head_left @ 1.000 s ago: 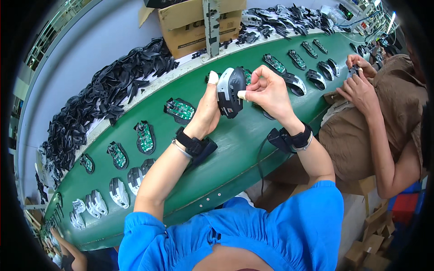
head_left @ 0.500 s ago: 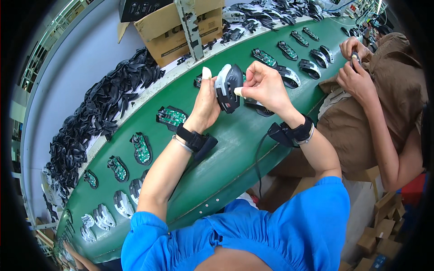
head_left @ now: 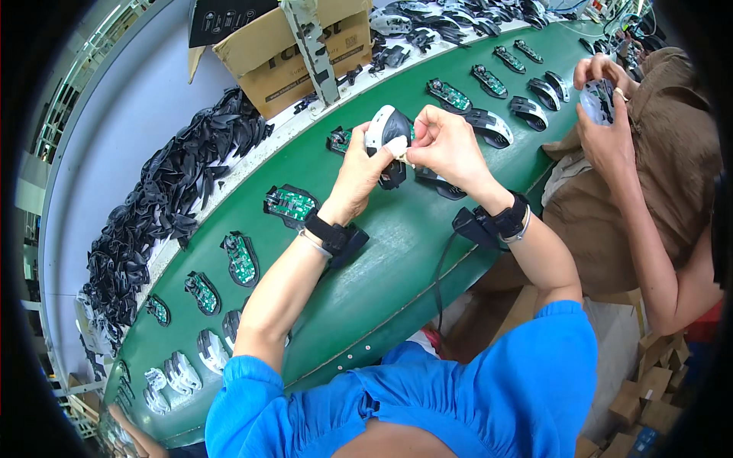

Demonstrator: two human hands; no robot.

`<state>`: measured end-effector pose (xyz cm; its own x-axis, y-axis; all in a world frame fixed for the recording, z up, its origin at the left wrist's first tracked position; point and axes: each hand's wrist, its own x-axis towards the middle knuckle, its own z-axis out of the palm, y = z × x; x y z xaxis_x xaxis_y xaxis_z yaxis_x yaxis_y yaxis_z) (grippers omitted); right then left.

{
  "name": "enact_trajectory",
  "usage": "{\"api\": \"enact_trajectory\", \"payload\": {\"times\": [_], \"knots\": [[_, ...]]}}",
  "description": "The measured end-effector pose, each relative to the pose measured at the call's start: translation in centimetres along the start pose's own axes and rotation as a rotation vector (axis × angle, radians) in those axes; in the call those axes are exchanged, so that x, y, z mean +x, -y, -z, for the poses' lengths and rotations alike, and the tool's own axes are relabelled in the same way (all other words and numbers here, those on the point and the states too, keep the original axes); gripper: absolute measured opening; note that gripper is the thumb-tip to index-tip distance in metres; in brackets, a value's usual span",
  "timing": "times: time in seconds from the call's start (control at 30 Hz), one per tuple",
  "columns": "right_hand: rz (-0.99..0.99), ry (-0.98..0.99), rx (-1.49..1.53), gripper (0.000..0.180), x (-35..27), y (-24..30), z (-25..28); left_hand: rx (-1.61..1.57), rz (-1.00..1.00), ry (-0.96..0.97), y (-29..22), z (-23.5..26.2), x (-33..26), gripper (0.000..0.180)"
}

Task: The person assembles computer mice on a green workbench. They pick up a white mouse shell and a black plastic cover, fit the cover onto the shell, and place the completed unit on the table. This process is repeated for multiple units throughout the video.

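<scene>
My left hand grips a black and white computer mouse above the green belt, its thumb lying across the shell. At the right side of the mouse is my right hand, thumb and fingers pinched together at the shell's edge. Whatever small thing may be between those fingertips is hidden. Pale covers sit on the thumb tips. Behind and beneath the hands, a green circuit board in a black base and a dark mouse shell lie partly covered.
Mouse bases with circuit boards and white-black top shells line the green belt. Black plastic parts are heaped along the far ledge, near a cardboard box and metal post. At right, a co-worker's hands hold a shell.
My left thumb has come down across the mouse, meeting the right fingertips at its side. The mouse has tilted slightly. The co-worker's hands have turned a shell so its pale inside shows.
</scene>
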<state>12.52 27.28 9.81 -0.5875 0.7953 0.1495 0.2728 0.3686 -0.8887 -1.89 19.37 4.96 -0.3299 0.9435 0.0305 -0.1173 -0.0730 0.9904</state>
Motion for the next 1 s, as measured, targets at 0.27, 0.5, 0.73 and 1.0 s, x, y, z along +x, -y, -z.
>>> {"api": "enact_trajectory", "payload": {"times": [0.27,0.5,0.73,1.0], "knots": [[-0.029,-0.085,0.008,0.026,0.0,-2.1,-0.9,0.086,-0.005,0.020,1.2,0.5,1.8,0.054],[-0.103,0.227,0.295,0.061,1.6,-3.6,1.2,0.238,-0.203,0.175,0.9,2.0,3.3,0.071],[-0.110,0.518,0.718,0.078,4.2,-2.9,4.1,0.287,-0.165,0.293,-2.0,1.8,2.8,0.081],[-0.174,0.478,0.746,0.056,3.6,-2.8,4.2,0.228,-0.135,0.299,-2.5,1.5,2.0,0.078]]}}
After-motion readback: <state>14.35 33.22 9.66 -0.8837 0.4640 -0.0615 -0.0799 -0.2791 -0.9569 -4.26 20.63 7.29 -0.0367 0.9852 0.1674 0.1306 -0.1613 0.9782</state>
